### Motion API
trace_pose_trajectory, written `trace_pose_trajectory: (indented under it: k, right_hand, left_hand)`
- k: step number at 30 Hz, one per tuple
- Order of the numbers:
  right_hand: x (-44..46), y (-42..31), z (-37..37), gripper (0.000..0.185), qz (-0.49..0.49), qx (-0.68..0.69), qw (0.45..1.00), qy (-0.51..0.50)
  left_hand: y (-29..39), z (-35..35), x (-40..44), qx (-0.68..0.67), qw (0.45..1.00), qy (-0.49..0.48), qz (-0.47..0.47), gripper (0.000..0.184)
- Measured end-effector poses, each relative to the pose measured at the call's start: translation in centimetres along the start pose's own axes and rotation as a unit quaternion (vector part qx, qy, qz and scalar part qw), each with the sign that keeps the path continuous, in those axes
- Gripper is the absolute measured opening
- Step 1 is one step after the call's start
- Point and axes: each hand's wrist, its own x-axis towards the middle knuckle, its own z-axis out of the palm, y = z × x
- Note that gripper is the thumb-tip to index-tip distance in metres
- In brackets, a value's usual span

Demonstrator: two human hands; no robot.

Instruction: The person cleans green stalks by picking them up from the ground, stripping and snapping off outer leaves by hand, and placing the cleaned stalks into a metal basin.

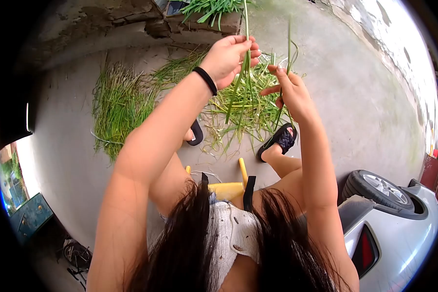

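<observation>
My left hand (233,57), with a black band on its wrist, pinches a garlic chive stem (246,24) between thumb and fingers. The pale stem points up past the fingertips, and long green leaves hang down below. To its right, my right hand (291,92) is closed on a few thin green chive leaves (289,46), which stick up above the thumb and trail beneath the palm. Under both hands a loose heap of chive leaves and trimmings (243,104) lies on the concrete floor. The two hands are apart.
A thick bundle of long chives (121,107) lies on the floor at left. More green chives (211,9) rest on a ledge at the top. A yellow stool (226,190) is beneath me. At lower right are a silver car part (399,248) and a wheel (379,190).
</observation>
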Motion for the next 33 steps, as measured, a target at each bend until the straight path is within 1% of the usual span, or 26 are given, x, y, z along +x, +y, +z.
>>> trace_pose_trajectory:
  k: [1, 2, 3, 4, 5, 7, 9, 11, 12, 15, 16, 19, 20, 21, 23, 26, 27, 28, 29, 30, 31, 32, 33]
  right_hand:
    - [-0.1, -0.1, 0.0, 0.048, 0.007, -0.012, 1.0, -0.016]
    - [0.4, 0.2, -0.2, 0.047, 0.034, -0.061, 0.997, -0.024]
    - [0.5, 0.3, 0.1, 0.042, 0.004, -0.078, 0.997, -0.024]
    - [0.3, 0.0, 0.4, 0.043, 0.022, -0.102, 0.994, -0.026]
    - [-0.1, -0.7, 0.8, 0.043, 0.04, -0.126, 0.991, -0.028]
    - [0.8, 1.5, 1.0, 0.04, -0.008, -0.143, 0.989, -0.028]
    - [-0.1, -0.2, 1.2, 0.037, 0.025, -0.136, 0.989, -0.045]
    - [0.1, 0.6, 1.3, 0.037, 0.023, -0.167, 0.984, -0.05]
    - [0.1, 0.5, 1.4, 0.036, 0.064, -0.166, 0.982, -0.056]
    - [0.5, 2.2, 1.5, 0.036, -0.146, -0.136, 0.98, -0.007]
    - [0.5, 2.5, 1.1, 0.045, -0.103, -0.127, 0.986, -0.03]
    - [-1.5, -1.5, -0.2, 0.057, 0.019, -0.175, 0.978, -0.116]
    - [-1.7, -1.8, -0.8, 0.064, 0.015, -0.176, 0.976, -0.126]
    - [-1.7, -1.5, -1.3, 0.064, -0.013, -0.177, 0.979, -0.104]
    - [-1.2, -0.6, -2.4, 0.065, -0.069, -0.181, 0.979, -0.057]
    - [-1.6, -1.7, -3.8, 0.057, -0.127, -0.249, 0.958, 0.064]
    - [-1.7, -1.8, -4.0, 0.055, -0.139, -0.276, 0.946, 0.095]
    - [-1.5, -1.5, -4.1, 0.048, -0.164, -0.303, 0.931, 0.122]
    - [-1.2, -1.3, -4.3, 0.046, -0.175, -0.321, 0.922, 0.126]
    - [-0.9, -0.9, -4.5, 0.044, -0.183, -0.338, 0.914, 0.127]
    - [-0.8, -0.5, -4.3, 0.042, -0.189, -0.355, 0.907, 0.122]
    - [-0.9, -0.1, -3.9, 0.041, -0.198, -0.361, 0.903, 0.12]
    - [-0.7, 0.2, -3.8, 0.04, -0.209, -0.37, 0.897, 0.121]
  left_hand:
    - [-0.8, 0.5, -0.2, 0.015, 1.0, -0.014, -0.016, 0.019]
    - [-1.7, 1.0, -0.4, 0.006, 0.999, -0.021, -0.025, 0.018]
    - [-2.4, 1.4, -0.6, -0.002, 0.999, -0.028, -0.035, 0.018]
    - [-2.9, 1.9, -1.0, -0.022, 0.998, -0.028, -0.055, 0.017]
    - [-4.2, 1.9, -0.8, -0.027, 0.998, -0.058, -0.029, 0.017]
    - [-4.7, 3.1, -1.6, 0.0, 0.999, -0.05, -0.021, 0.019]
    - [-5.0, 3.8, -1.9, 0.014, 1.0, -0.017, -0.002, 0.019]
    - [-5.7, 3.5, -1.6, 0.016, 1.0, -0.003, 0.007, 0.018]
    - [-5.9, 3.2, -1.4, 0.023, 1.0, 0.002, 0.002, 0.016]
    - [-5.4, 2.9, -1.0, 0.03, 0.999, 0.031, 0.013, 0.016]
    - [-5.3, 3.0, -1.1, 0.014, 1.0, 0.025, 0.008, 0.016]
    - [-2.6, 2.2, -0.5, -0.049, 0.995, 0.079, 0.028, 0.018]
    - [-1.2, 2.0, -0.5, -0.038, 0.994, 0.095, 0.039, 0.02]
    - [-0.7, 0.9, 0.2, -0.078, 0.991, 0.093, 0.055, 0.022]
    - [1.1, -0.8, 0.5, -0.094, 0.992, 0.085, 0.006, 0.026]
    - [3.4, -4.5, 2.9, -0.138, 0.981, 0.061, -0.121, 0.031]
    - [4.6, -4.7, 4.1, -0.1, 0.982, 0.068, -0.146, 0.031]
    - [6.1, -4.8, 6.0, -0.057, 0.983, 0.071, -0.157, 0.032]
    - [8.0, -5.8, 8.4, -0.002, 0.989, 0.036, -0.141, 0.037]
    - [10.3, -4.9, 10.0, 0.05, 0.993, 0.069, -0.083, 0.042]
    - [12.5, -4.8, 11.5, 0.11, 0.991, 0.071, -0.014, 0.049]
    - [13.9, -4.0, 11.6, 0.14, 0.988, 0.063, 0.021, 0.051]
    - [16.7, -3.2, 13.7, 0.214, 0.958, 0.191, -0.014, 0.032]
